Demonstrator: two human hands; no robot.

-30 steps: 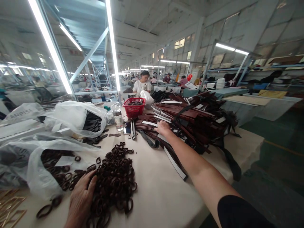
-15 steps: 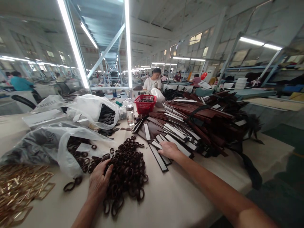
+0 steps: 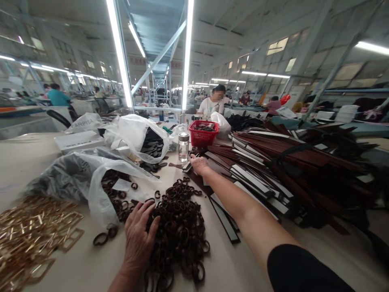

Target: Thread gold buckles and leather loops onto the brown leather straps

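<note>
My left hand (image 3: pixel 139 229) lies with fingers spread at the left edge of a heap of dark brown loops (image 3: pixel 179 219), its fingertips touching them. My right arm stretches forward across the table. At its end, my right hand (image 3: pixel 199 164) is at the far left ends of the brown strips (image 3: pixel 220 156), just right of a clear bottle (image 3: pixel 183 148). Its fingers are bent together over the strip ends; what they hold is hidden. Below the forearm lie dark strips with white faces (image 3: pixel 225 221).
Gold rectangular rings (image 3: pixel 36 231) cover the left front. Plastic bags (image 3: pixel 100 170) of dark pieces lie behind them. A red basket (image 3: pixel 203 134) stands beyond the bottle. A large stack of brown strips (image 3: pixel 310 170) fills the right side. A person (image 3: pixel 211 105) is across the table.
My right hand has moved forward and left, from the white-faced strips to the far strip ends near the bottle. My left hand stays by the loops, its fingers more spread. The view has turned left.
</note>
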